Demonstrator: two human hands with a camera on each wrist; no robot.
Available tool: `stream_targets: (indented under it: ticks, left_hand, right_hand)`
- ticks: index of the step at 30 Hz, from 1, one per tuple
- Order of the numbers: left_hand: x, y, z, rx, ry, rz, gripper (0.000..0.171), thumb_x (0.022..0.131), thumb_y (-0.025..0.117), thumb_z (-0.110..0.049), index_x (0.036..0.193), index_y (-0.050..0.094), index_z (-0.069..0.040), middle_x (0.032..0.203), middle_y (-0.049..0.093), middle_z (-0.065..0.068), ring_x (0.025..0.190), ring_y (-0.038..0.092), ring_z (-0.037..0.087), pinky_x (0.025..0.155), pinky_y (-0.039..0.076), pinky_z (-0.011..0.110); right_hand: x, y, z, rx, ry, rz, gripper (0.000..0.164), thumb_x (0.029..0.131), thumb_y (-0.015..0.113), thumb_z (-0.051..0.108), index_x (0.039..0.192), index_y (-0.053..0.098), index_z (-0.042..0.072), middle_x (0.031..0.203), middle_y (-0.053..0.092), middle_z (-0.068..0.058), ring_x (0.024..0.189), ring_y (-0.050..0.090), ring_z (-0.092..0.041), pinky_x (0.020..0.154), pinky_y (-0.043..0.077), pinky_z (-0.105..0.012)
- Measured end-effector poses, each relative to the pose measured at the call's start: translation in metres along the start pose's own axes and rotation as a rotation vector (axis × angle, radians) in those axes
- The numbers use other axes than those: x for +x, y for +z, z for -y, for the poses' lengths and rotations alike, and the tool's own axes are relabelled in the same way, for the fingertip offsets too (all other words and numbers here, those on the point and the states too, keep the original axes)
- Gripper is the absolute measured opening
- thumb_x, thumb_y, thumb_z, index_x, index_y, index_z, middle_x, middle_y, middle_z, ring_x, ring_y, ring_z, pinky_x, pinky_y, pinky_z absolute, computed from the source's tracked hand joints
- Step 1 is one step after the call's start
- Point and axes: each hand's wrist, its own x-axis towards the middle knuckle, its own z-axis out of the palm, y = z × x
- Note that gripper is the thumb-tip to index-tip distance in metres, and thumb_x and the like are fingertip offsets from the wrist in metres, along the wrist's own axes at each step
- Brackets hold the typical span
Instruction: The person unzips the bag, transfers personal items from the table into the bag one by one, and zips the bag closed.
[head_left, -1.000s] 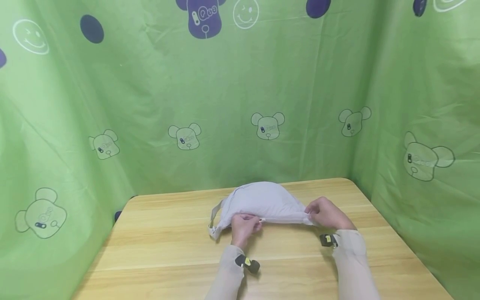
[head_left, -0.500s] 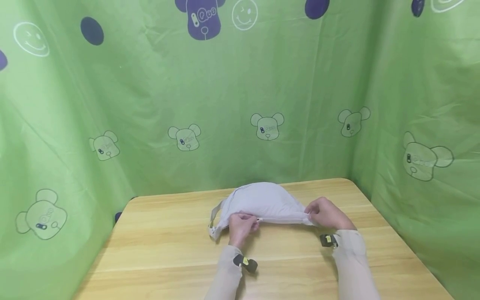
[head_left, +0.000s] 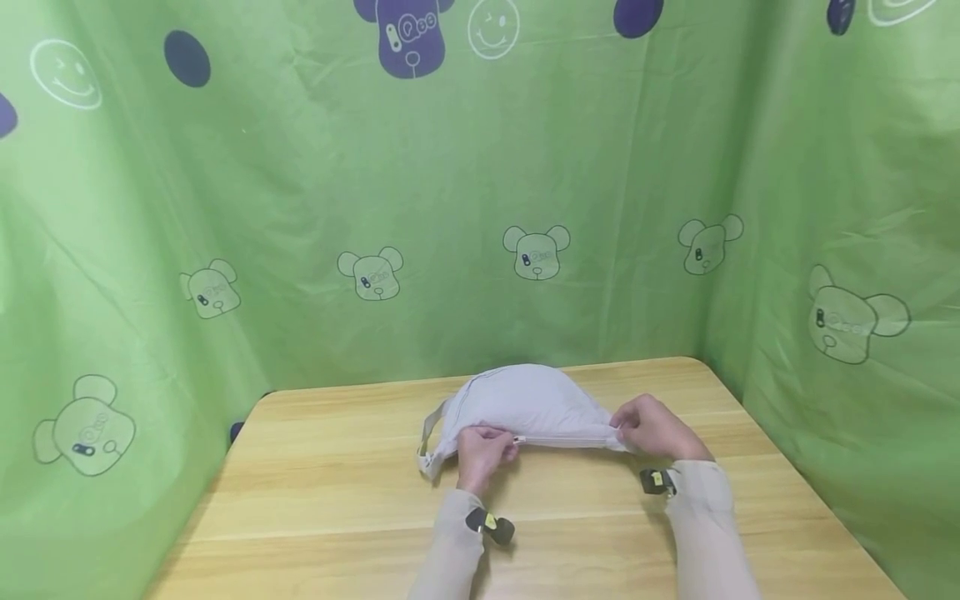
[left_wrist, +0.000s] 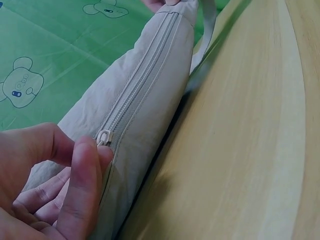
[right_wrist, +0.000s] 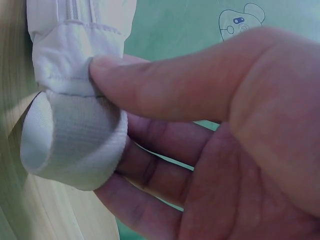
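A pale crescent-shaped bag [head_left: 525,398] lies near the back of the table, its zipper [left_wrist: 140,80] running along the side toward me. My left hand [head_left: 482,457] pinches the tab of the metal zipper slider [left_wrist: 104,136] between thumb and index finger, toward the bag's left part. From the slider to the right end the zipper teeth are meshed. At that right end my right hand [head_left: 654,425] grips the fabric tab, thumb on top. Below the thumb, in the right wrist view, a webbing strap [right_wrist: 82,140] loops from the tab.
The wooden table [head_left: 337,517] has green curtains [head_left: 450,167] printed with bears behind it and at both sides. A strap loop [head_left: 427,433] sticks out at the bag's left end. Small black cameras sit on both wrists.
My left hand and the zipper slider have shifted slightly left along the bag, then held still. The right hand keeps its grip in the same place.
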Motion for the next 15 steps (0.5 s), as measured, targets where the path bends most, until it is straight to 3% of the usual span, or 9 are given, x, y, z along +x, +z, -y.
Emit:
stream_targets:
  ticks: [15]
  left_hand:
    - [-0.0007, -0.0008, 0.0006, -0.004, -0.008, 0.012, 0.012, 0.078, 0.072, 0.006, 0.089, 0.075, 0.008, 0.075, 0.077, 0.018, 0.059, 0.071, 0.012, 0.060, 0.064, 0.025]
  right_hand:
    - [0.0001, -0.0002, -0.0017, 0.006, -0.010, -0.002, 0.021, 0.085, 0.064, -0.006, 0.103, 0.075, -0.007, 0.098, 0.076, -0.019, 0.080, 0.065, -0.020, 0.072, 0.059, -0.034]
